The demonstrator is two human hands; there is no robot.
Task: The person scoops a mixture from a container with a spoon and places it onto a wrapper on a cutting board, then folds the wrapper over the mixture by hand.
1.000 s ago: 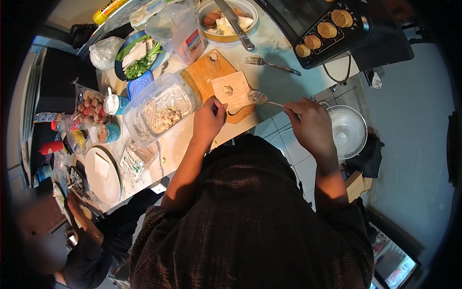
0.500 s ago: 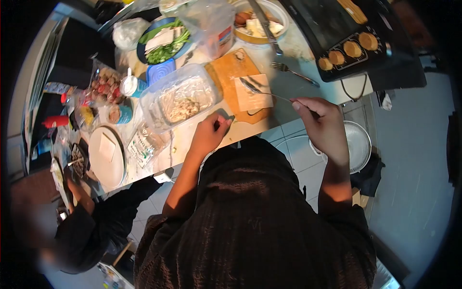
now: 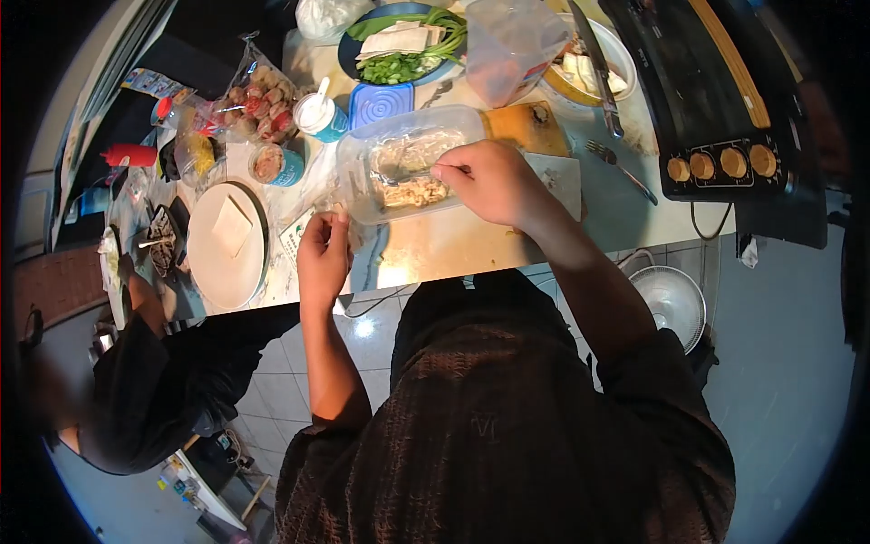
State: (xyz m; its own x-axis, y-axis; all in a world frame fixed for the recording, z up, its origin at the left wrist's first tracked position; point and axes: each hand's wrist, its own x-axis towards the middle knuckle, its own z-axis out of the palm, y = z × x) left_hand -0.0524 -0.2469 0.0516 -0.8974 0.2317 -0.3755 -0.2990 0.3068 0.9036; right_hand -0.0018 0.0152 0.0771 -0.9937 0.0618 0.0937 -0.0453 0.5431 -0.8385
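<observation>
My right hand is closed around the handle of a spoon, whose far end reaches into a clear plastic container. Pale minced filling lies in the container's bottom. By the container's near left corner, my left hand has thumb and fingers pinched together; what they hold, if anything, I cannot make out. Partly behind my right wrist, a square wrapper sheet lies on a wooden cutting board.
A round plate bears one square wrapper. Nearby are a blue lid, tubs, a vegetable plate, a knife, a fork and a black oven. Another person works at the left.
My right hand has moved left with the spoon, from over the wrapper into the container. My left hand has shifted left to the container's corner. The view has shifted too.
</observation>
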